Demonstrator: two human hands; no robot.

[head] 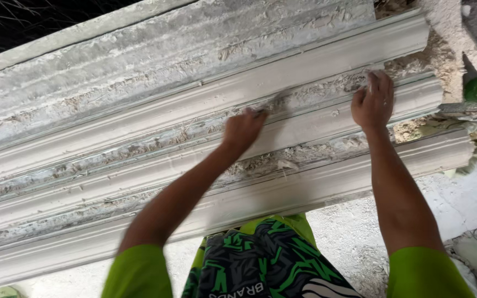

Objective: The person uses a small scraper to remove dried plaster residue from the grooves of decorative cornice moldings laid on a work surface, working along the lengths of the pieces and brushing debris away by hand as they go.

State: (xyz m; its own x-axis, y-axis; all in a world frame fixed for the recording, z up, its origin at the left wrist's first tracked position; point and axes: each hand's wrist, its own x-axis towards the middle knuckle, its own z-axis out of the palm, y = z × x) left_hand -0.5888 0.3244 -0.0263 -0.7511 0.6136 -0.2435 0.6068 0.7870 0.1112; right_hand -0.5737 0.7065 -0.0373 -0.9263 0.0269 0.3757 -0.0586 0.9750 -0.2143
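Left hand (pixel 242 129) closed on a blurred scraping tool (pixel 274 102) against the white plaster moulding (pixel 139 165); right hand (pixel 374 102), at three o'clock, lies flat, fingers spread.

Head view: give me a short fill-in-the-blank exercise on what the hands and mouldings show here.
1. The left hand grips a thin ____ against the white plaster mouldings.
2. The right hand lies ____ on a moulding, holding nothing.
3. The sleeves are bright ____.

Missing words: tool; flat; green
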